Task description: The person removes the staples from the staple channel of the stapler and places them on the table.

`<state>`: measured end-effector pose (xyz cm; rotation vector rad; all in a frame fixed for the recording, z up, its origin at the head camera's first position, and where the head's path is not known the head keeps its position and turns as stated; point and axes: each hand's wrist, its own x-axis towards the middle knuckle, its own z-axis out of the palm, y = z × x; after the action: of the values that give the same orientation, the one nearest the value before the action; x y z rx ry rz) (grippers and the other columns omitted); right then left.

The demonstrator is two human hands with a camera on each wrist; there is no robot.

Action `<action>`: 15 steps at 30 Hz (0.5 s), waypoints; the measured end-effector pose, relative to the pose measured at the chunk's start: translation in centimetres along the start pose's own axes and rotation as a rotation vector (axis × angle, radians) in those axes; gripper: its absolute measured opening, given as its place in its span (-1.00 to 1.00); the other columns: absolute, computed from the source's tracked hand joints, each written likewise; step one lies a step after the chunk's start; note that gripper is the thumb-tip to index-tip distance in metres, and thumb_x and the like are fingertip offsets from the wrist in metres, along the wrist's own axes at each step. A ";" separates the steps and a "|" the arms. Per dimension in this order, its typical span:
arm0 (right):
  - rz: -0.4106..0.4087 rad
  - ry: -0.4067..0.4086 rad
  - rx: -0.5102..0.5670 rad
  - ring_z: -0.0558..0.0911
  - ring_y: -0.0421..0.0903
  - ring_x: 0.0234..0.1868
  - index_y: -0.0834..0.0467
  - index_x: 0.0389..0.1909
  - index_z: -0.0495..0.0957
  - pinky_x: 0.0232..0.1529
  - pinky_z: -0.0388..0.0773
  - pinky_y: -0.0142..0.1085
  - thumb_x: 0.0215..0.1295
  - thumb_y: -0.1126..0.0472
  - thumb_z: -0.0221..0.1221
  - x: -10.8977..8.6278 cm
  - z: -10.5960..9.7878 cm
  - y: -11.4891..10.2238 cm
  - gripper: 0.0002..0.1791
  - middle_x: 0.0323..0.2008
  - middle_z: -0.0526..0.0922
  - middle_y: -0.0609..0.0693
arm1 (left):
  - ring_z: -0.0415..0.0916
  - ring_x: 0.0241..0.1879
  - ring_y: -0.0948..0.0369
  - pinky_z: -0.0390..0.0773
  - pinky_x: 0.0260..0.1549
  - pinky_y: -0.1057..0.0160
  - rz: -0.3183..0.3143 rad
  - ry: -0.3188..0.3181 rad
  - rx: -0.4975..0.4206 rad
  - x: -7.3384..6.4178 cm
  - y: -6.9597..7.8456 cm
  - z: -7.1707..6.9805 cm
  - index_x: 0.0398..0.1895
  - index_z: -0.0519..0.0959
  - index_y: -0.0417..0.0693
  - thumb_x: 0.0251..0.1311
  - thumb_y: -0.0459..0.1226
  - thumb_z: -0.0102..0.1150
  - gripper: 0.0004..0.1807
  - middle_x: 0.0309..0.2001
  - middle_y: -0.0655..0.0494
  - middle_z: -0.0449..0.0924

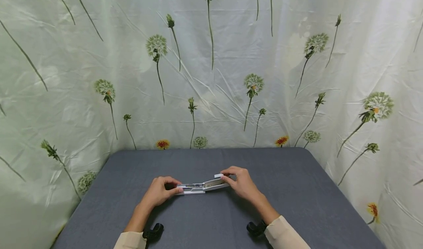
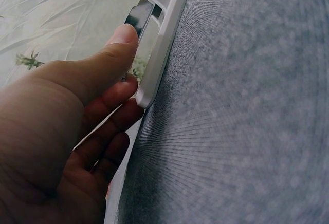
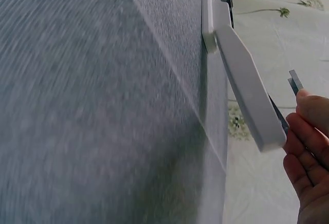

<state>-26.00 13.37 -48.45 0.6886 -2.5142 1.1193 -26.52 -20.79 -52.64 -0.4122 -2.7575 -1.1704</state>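
Note:
A white stapler (image 1: 194, 191) lies opened out on the table, its metal magazine exposed. Its long cover (image 3: 249, 90) is swung over to the right and tilts up off the cloth. My left hand (image 1: 158, 192) pinches the left end of the stapler; in the left wrist view, the thumb (image 2: 123, 35) is on the metal part. Between thumb and fingers, my right hand (image 1: 242, 184) holds a short strip of staples (image 3: 295, 81) just above the open cover. The other right fingers are at the cover's far end; whether they support it I cannot tell.
Dark grey cloth covers the table (image 1: 211, 223). A pale curtain (image 1: 211, 94) printed with dandelions hangs behind it and at both sides. Black straps (image 1: 153, 232) are worn on both wrists.

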 end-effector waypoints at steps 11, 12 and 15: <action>0.042 0.040 -0.001 0.72 -0.15 -0.18 0.06 -0.13 0.80 -0.10 0.64 0.01 0.28 0.22 0.41 -0.9 -2.3 1.7 -0.84 -0.22 0.78 -0.15 | 0.53 -0.32 0.36 0.51 -0.21 0.26 -0.019 -0.006 -0.010 0.0 0.1 0.0 -0.29 0.81 0.26 0.02 -0.01 0.60 -0.80 -0.37 0.38 0.70; 0.054 0.043 -0.001 0.71 -0.16 -0.18 0.05 -0.14 0.81 -0.09 0.64 0.03 0.27 0.21 0.41 -1.0 -2.5 1.7 -0.84 -0.22 0.78 -0.16 | 0.53 -0.33 0.36 0.51 -0.22 0.26 -0.016 -0.004 -0.009 0.0 0.1 0.0 -0.29 0.81 0.26 0.02 -0.01 0.60 -0.80 -0.37 0.38 0.70; 0.084 0.042 -0.028 0.71 -0.15 -0.17 0.06 -0.14 0.81 -0.10 0.62 0.03 0.27 0.21 0.42 -1.2 -2.9 2.0 -0.84 -0.23 0.77 -0.17 | 0.54 -0.32 0.37 0.52 -0.21 0.25 -0.009 -0.006 -0.007 0.0 0.1 0.0 -0.28 0.81 0.24 0.03 -0.02 0.59 -0.81 -0.36 0.38 0.71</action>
<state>-25.87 17.09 -48.30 0.5516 -2.5390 1.1124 -26.46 -20.75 -52.57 -0.4056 -2.7636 -1.1836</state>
